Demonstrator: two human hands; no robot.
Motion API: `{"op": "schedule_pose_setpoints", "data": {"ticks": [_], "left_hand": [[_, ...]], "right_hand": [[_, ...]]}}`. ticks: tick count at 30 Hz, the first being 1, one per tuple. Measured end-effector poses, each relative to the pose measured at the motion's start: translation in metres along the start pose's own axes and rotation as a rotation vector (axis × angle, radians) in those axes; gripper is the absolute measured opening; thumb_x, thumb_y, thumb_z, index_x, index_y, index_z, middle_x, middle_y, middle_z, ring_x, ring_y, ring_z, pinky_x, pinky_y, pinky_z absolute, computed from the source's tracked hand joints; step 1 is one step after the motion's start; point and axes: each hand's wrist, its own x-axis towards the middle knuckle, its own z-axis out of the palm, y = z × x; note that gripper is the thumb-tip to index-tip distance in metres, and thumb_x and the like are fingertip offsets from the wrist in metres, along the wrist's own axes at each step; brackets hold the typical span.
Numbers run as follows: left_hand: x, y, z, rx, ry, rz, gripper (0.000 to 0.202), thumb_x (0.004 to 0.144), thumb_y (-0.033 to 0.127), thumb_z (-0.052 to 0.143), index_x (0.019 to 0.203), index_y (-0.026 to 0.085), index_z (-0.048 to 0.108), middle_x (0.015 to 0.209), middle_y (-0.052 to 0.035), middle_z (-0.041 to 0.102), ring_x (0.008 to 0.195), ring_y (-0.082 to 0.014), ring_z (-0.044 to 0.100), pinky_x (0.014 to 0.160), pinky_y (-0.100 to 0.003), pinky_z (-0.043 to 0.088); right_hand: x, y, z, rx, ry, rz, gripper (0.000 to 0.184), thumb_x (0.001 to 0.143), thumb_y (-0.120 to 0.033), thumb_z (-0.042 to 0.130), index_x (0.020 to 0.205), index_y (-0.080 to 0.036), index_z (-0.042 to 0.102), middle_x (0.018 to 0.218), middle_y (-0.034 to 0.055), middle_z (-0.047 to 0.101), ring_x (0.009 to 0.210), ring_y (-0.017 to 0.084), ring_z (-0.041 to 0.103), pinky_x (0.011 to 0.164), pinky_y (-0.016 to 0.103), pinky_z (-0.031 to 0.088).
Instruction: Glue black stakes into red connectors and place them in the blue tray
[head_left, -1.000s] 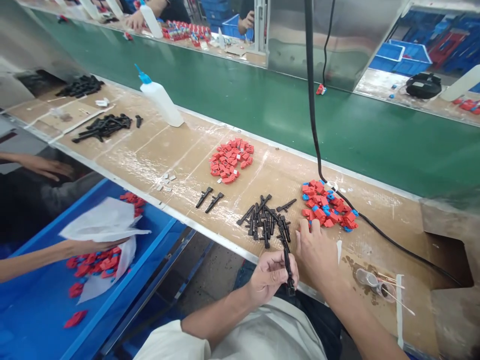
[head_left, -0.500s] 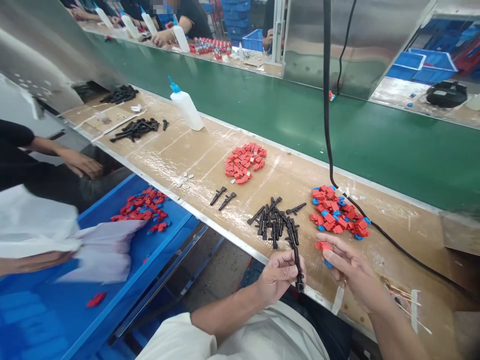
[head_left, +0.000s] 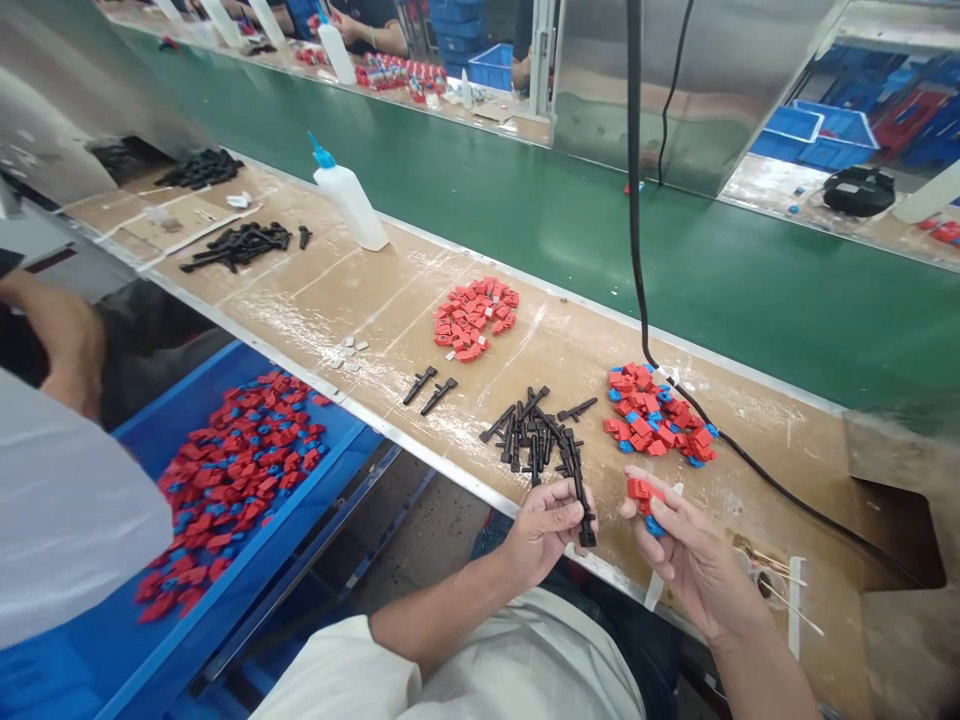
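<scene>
My left hand (head_left: 546,526) is closed around a thin black plastic rod (head_left: 581,505) at the near edge of the workbench. My right hand (head_left: 686,550) pinches a small red and blue clip (head_left: 643,497) between thumb and fingers, close to the rod's tip. Just beyond my hands lies a heap of black rods (head_left: 536,432). To its right is a pile of red and blue clips (head_left: 656,417). Further back sits a pile of plain red pieces (head_left: 474,318).
A white squeeze bottle with a blue tip (head_left: 346,197) stands by the green conveyor belt (head_left: 525,210). A black cable (head_left: 637,230) hangs down onto the bench. A blue bin (head_left: 225,480) of red and blue clips is at the left, where another person's arm (head_left: 60,340) holds a white bag (head_left: 67,510).
My right hand picked a red and blue clip from the pile and brought it toward the rod. At the left, the white bag was lifted away and clips now fill the blue bin.
</scene>
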Motion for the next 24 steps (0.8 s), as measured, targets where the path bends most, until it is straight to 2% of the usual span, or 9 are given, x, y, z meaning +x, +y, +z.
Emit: {"op": "schedule_pose_setpoints", "data": {"ticks": [3, 5, 8, 12, 15, 17, 19, 21, 24], "left_hand": [[0.001, 0.001, 0.003, 0.041, 0.038, 0.0, 0.051, 0.058, 0.049, 0.094, 0.082, 0.013, 0.066, 0.065, -0.0008, 0.063, 0.052, -0.009, 0.057, 0.045, -0.016, 0.047], [0.0, 0.002, 0.006, 0.078, 0.046, 0.01, 0.053, 0.058, 0.052, 0.093, 0.082, 0.013, 0.066, 0.065, -0.0008, 0.064, 0.052, -0.009, 0.057, 0.045, -0.017, 0.047], [-0.001, 0.004, 0.012, 0.135, 0.016, 0.034, 0.053, 0.059, 0.054, 0.092, 0.082, 0.013, 0.066, 0.067, -0.0015, 0.065, 0.052, -0.0086, 0.056, 0.045, -0.017, 0.045], [-0.001, 0.001, 0.014, 0.198, -0.013, 0.059, 0.053, 0.061, 0.055, 0.09, 0.081, 0.013, 0.066, 0.067, -0.0021, 0.064, 0.057, -0.0102, 0.057, 0.047, -0.018, 0.045], [0.0, -0.003, 0.012, 0.256, -0.034, 0.07, 0.054, 0.063, 0.058, 0.089, 0.083, 0.013, 0.066, 0.068, -0.0028, 0.064, 0.056, -0.0108, 0.057, 0.047, -0.019, 0.044], [-0.001, -0.005, 0.011, 0.298, -0.052, 0.079, 0.055, 0.065, 0.06, 0.087, 0.084, 0.013, 0.067, 0.069, -0.0029, 0.064, 0.055, -0.0109, 0.057, 0.048, -0.02, 0.045], [-0.002, -0.006, 0.012, 0.329, -0.071, 0.07, 0.055, 0.067, 0.061, 0.085, 0.085, 0.013, 0.067, 0.069, -0.0024, 0.064, 0.055, -0.0111, 0.057, 0.05, -0.021, 0.046], [-0.004, -0.005, 0.013, 0.346, -0.098, 0.048, 0.054, 0.068, 0.061, 0.084, 0.085, 0.013, 0.067, 0.068, -0.0014, 0.062, 0.054, -0.0109, 0.056, 0.051, -0.022, 0.046], [-0.004, -0.003, 0.016, 0.364, -0.127, 0.03, 0.053, 0.068, 0.061, 0.084, 0.083, 0.013, 0.067, 0.066, -0.0003, 0.06, 0.053, -0.0107, 0.055, 0.052, -0.023, 0.047]], "right_hand": [[-0.005, 0.004, -0.002, -0.036, 0.025, -0.029, 0.053, 0.073, -0.045, 0.09, 0.117, -0.024, 0.072, 0.104, 0.0087, 0.072, 0.072, 0.013, 0.061, 0.053, 0.018, 0.051], [-0.009, 0.008, -0.006, -0.077, 0.059, -0.075, 0.052, 0.075, -0.049, 0.087, 0.119, -0.025, 0.072, 0.113, 0.0109, 0.072, 0.086, 0.019, 0.066, 0.063, 0.024, 0.056], [-0.016, 0.016, -0.016, -0.16, 0.115, -0.138, 0.046, 0.078, -0.055, 0.083, 0.112, -0.025, 0.075, 0.115, 0.0124, 0.072, 0.096, 0.024, 0.067, 0.07, 0.03, 0.057], [-0.027, 0.02, -0.023, -0.226, 0.134, -0.14, 0.041, 0.079, -0.056, 0.082, 0.106, -0.026, 0.077, 0.108, 0.01, 0.072, 0.094, 0.024, 0.065, 0.078, 0.033, 0.056], [-0.033, 0.02, -0.021, -0.211, 0.189, -0.162, 0.038, 0.072, -0.054, 0.088, 0.094, -0.023, 0.08, 0.092, 0.0066, 0.069, 0.078, 0.018, 0.058, 0.068, 0.027, 0.052], [-0.036, 0.02, -0.017, -0.163, 0.208, -0.152, 0.039, 0.067, -0.051, 0.091, 0.088, -0.02, 0.08, 0.079, 0.0038, 0.063, 0.062, 0.011, 0.046, 0.054, 0.022, 0.043], [-0.037, 0.02, -0.012, -0.106, 0.197, -0.116, 0.04, 0.067, -0.05, 0.092, 0.086, -0.018, 0.079, 0.07, 0.0011, 0.056, 0.055, 0.008, 0.035, 0.047, 0.02, 0.034], [-0.037, 0.021, -0.009, -0.057, 0.185, -0.069, 0.04, 0.067, -0.049, 0.092, 0.085, -0.016, 0.078, 0.065, 0.0005, 0.053, 0.053, 0.007, 0.035, 0.046, 0.019, 0.034], [-0.037, 0.022, -0.008, -0.012, 0.183, -0.036, 0.038, 0.066, -0.045, 0.093, 0.084, -0.016, 0.077, 0.066, 0.0031, 0.056, 0.056, 0.01, 0.042, 0.046, 0.02, 0.038]]}}
